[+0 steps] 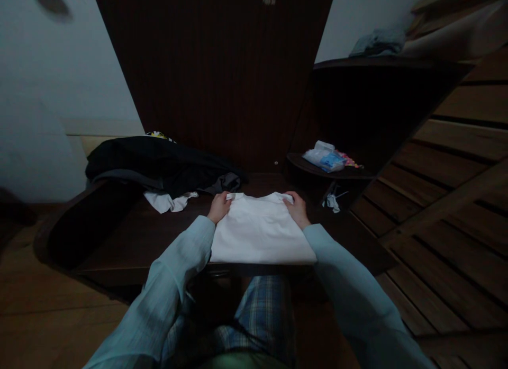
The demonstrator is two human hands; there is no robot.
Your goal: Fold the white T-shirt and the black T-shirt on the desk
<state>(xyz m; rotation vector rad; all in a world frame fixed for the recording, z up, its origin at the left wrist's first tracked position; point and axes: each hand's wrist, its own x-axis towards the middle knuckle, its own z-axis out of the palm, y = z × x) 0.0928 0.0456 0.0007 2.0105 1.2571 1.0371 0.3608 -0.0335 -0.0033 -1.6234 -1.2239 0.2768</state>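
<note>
A white folded shirt (262,231) lies flat on the dark wooden desk (119,242), its neckline at the far side and its lower edge along the desk's front. My left hand (219,206) grips the far left corner of the shirt, thumb on top. At the far right corner, my right hand (297,209) pinches the cloth in the same way. Both sets of fingers are partly hidden by the fabric.
Dark clothing (159,160) is heaped at the back left, with a white cloth (169,201) beneath it. A corner shelf (337,174) on the right bears a plastic packet (325,158). Slatted wood (448,199) stands at far right.
</note>
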